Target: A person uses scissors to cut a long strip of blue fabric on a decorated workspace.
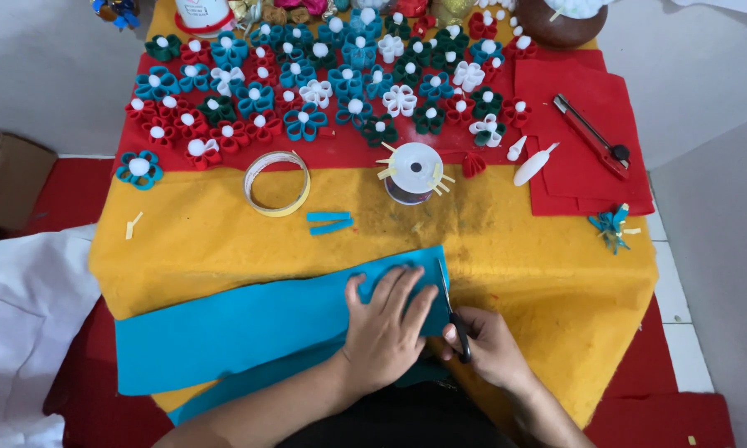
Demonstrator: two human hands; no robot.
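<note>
My left hand lies flat, fingers spread, on the right end of a long blue felt sheet spread over the yellow cloth. My right hand grips black-handled scissors, whose blades point up along the felt's right edge. Two narrow blue felt strips lie above the sheet, near the middle of the table.
Many red, blue, green and white felt flowers fill the far red cloth. A tape ring, a white spool with yellow bits, a red utility knife, a white glue bottle and red felt sheets lie nearby.
</note>
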